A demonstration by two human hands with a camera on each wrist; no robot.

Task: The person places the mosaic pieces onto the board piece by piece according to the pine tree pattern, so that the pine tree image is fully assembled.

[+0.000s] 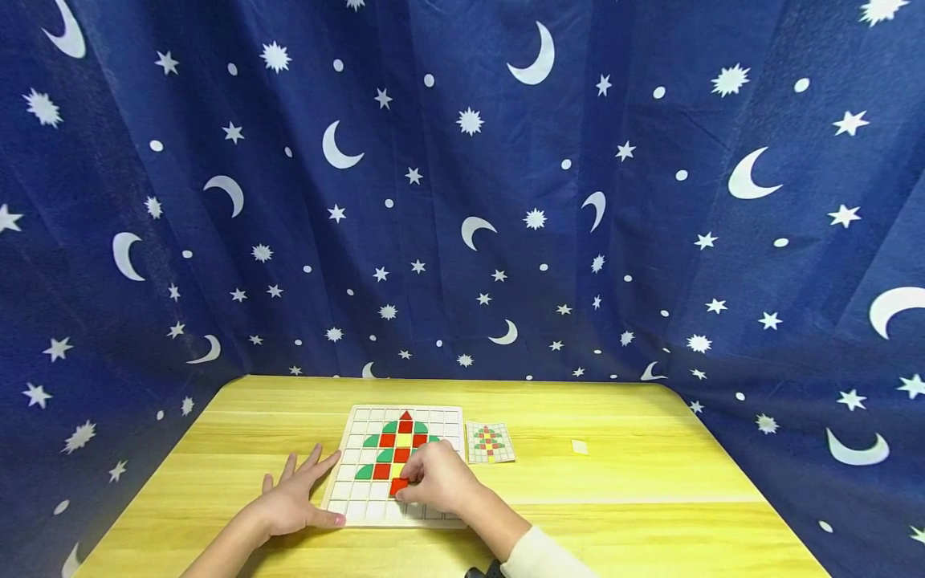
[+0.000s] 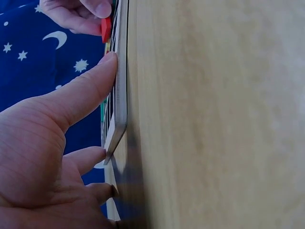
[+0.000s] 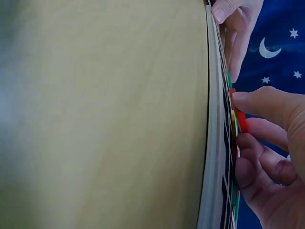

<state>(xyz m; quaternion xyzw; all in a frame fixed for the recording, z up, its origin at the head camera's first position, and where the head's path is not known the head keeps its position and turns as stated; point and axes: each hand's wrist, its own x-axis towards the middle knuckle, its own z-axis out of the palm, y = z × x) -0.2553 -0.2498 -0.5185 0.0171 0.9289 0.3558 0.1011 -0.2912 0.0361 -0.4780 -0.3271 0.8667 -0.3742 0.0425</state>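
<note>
A white gridded board (image 1: 354,509) lies on the table, bearing red, green and yellow tiles in a tree-like pattern. My right hand (image 1: 442,480) pinches a red square tile (image 1: 397,487) between thumb and fingers, low in the pattern. In the right wrist view that red tile (image 3: 241,119) stands tilted at the board's surface. My left hand (image 1: 292,502) has its fingers spread along the board's left side. Its thumb (image 2: 93,86) touches the board's edge in the left wrist view. Part of the pattern is hidden behind the right hand.
Right of the board lies a small card (image 1: 491,443) printed with a similar tree pattern. Farther right is a pale yellow square tile (image 1: 580,446) on the wooden table (image 1: 650,498). A dark object (image 1: 495,571) shows at the bottom edge. A blue moon-and-star curtain (image 1: 506,201) hangs behind.
</note>
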